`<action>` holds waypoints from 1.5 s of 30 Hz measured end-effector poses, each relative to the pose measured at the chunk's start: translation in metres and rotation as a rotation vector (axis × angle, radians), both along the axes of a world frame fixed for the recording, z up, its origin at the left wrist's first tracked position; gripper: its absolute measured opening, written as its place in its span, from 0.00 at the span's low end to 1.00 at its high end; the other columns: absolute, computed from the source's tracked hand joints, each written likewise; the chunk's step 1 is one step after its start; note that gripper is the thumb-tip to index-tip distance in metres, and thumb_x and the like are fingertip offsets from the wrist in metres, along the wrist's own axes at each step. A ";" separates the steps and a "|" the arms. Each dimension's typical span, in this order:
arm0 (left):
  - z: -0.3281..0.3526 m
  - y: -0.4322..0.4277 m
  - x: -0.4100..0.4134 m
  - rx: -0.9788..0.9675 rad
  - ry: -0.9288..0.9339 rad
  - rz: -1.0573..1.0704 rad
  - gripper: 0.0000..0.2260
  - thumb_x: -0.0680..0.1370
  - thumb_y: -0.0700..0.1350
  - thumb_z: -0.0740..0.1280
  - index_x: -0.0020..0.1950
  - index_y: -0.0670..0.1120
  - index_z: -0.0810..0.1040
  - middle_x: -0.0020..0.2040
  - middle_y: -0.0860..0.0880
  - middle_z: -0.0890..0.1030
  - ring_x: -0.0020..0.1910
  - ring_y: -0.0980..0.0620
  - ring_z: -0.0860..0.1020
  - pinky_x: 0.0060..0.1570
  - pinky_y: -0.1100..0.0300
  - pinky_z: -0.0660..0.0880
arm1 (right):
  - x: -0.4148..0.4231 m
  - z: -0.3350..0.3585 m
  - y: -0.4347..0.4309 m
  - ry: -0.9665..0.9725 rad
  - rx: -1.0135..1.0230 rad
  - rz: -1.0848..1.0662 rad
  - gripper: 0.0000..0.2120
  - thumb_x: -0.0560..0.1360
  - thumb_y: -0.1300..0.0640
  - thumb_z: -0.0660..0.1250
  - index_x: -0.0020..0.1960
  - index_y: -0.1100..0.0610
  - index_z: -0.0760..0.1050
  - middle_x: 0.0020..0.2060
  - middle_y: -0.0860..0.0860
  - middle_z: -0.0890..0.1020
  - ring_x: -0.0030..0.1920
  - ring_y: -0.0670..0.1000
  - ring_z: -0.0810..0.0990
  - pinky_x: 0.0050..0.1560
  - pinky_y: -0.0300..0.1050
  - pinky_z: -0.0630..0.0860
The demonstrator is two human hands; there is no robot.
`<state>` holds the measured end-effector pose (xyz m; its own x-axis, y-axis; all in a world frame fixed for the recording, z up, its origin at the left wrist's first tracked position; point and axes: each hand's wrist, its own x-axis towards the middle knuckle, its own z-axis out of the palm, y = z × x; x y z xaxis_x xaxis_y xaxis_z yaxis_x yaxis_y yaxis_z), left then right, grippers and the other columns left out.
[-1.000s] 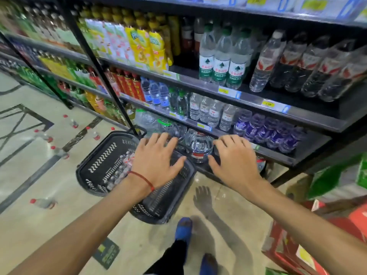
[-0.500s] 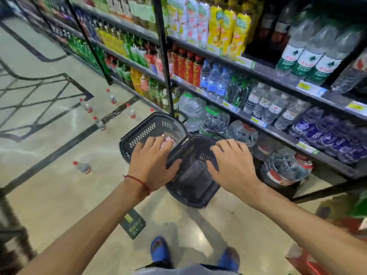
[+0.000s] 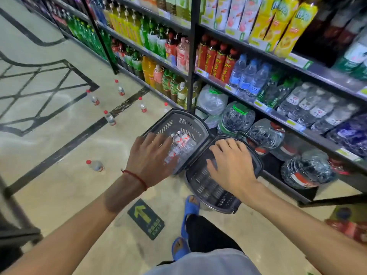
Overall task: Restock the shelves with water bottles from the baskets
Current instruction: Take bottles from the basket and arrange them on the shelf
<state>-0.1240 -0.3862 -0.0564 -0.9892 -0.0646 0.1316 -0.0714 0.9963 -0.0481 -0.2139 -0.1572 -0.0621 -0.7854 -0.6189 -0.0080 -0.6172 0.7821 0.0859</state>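
Beneath left hand [image 3: 150, 159], water bottles [image 3: 180, 140] partly hidden

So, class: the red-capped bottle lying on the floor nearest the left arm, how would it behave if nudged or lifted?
The bottle lies on its side on a glossy floor, so it would probably roll. It looks small, so likely light. Its clear plastic would probably dent, not shatter.

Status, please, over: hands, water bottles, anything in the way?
Left hand and right hand open, holding nothing. Small water bottles in left basket; right basket looks empty. Stray bottles on floor, left of baskets.
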 end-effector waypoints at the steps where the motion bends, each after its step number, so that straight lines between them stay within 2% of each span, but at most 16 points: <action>1: -0.004 -0.011 -0.009 0.001 -0.001 -0.006 0.20 0.78 0.61 0.65 0.62 0.49 0.78 0.60 0.48 0.80 0.56 0.43 0.77 0.52 0.48 0.73 | -0.009 -0.004 -0.010 0.002 0.001 0.002 0.19 0.79 0.43 0.61 0.61 0.53 0.81 0.56 0.51 0.80 0.59 0.56 0.76 0.62 0.53 0.70; 8: -0.029 -0.090 -0.094 0.005 -0.044 -0.040 0.20 0.79 0.60 0.63 0.63 0.49 0.77 0.59 0.47 0.80 0.57 0.42 0.77 0.52 0.46 0.74 | -0.098 -0.032 -0.081 -0.012 0.017 0.005 0.20 0.79 0.44 0.58 0.62 0.54 0.79 0.56 0.52 0.79 0.59 0.57 0.76 0.63 0.53 0.70; 14: -0.046 -0.143 -0.163 -0.048 -0.121 -0.100 0.20 0.80 0.60 0.60 0.62 0.48 0.78 0.57 0.47 0.81 0.56 0.43 0.77 0.51 0.48 0.71 | -0.169 -0.042 -0.134 -0.005 0.061 0.029 0.18 0.80 0.45 0.60 0.61 0.55 0.79 0.55 0.53 0.79 0.59 0.58 0.76 0.62 0.54 0.69; 22: -0.087 -0.206 -0.230 0.089 -0.165 -0.161 0.18 0.78 0.58 0.61 0.60 0.47 0.78 0.57 0.48 0.80 0.58 0.42 0.76 0.54 0.46 0.71 | -0.220 -0.075 -0.189 0.023 -0.044 -0.020 0.16 0.80 0.48 0.62 0.59 0.56 0.81 0.54 0.53 0.81 0.57 0.59 0.77 0.59 0.55 0.70; 27: -0.128 -0.246 -0.266 0.173 -0.214 -0.221 0.17 0.78 0.56 0.61 0.57 0.46 0.79 0.56 0.47 0.80 0.58 0.43 0.76 0.54 0.46 0.71 | -0.239 -0.114 -0.228 0.025 -0.137 -0.136 0.12 0.78 0.52 0.68 0.56 0.56 0.83 0.53 0.52 0.83 0.56 0.59 0.78 0.58 0.56 0.72; 31: -0.165 -0.273 -0.293 0.182 -0.189 -0.290 0.14 0.79 0.53 0.62 0.55 0.45 0.80 0.56 0.47 0.81 0.57 0.42 0.78 0.52 0.45 0.71 | -0.254 -0.160 -0.254 -0.050 -0.095 -0.233 0.15 0.79 0.49 0.65 0.59 0.57 0.82 0.55 0.52 0.82 0.60 0.58 0.77 0.60 0.56 0.72; 35: -0.215 -0.285 -0.319 0.213 -0.220 -0.327 0.15 0.81 0.54 0.59 0.54 0.47 0.80 0.57 0.48 0.81 0.56 0.42 0.78 0.51 0.46 0.70 | -0.262 -0.220 -0.265 -0.119 -0.073 -0.294 0.17 0.81 0.48 0.63 0.59 0.57 0.83 0.56 0.51 0.83 0.58 0.56 0.76 0.59 0.53 0.71; 38: -0.266 -0.292 -0.339 0.229 -0.248 -0.322 0.16 0.81 0.56 0.60 0.55 0.47 0.80 0.58 0.48 0.80 0.57 0.42 0.77 0.52 0.46 0.71 | -0.266 -0.273 -0.262 -0.162 -0.090 -0.328 0.16 0.81 0.49 0.64 0.58 0.57 0.84 0.55 0.50 0.83 0.57 0.55 0.77 0.56 0.53 0.72; 41: -0.321 -0.288 -0.349 0.213 -0.309 -0.330 0.16 0.81 0.54 0.57 0.56 0.46 0.79 0.56 0.46 0.80 0.56 0.42 0.75 0.52 0.45 0.72 | -0.270 -0.325 -0.258 -0.227 -0.094 -0.341 0.14 0.80 0.49 0.65 0.58 0.56 0.83 0.55 0.49 0.83 0.57 0.55 0.77 0.56 0.53 0.72; 45: -0.400 -0.270 -0.347 0.238 -0.356 -0.354 0.14 0.79 0.51 0.64 0.60 0.45 0.78 0.55 0.46 0.79 0.56 0.41 0.76 0.50 0.45 0.72 | -0.277 -0.402 -0.250 -0.254 -0.079 -0.301 0.16 0.80 0.49 0.63 0.59 0.56 0.83 0.56 0.50 0.83 0.59 0.55 0.76 0.57 0.52 0.69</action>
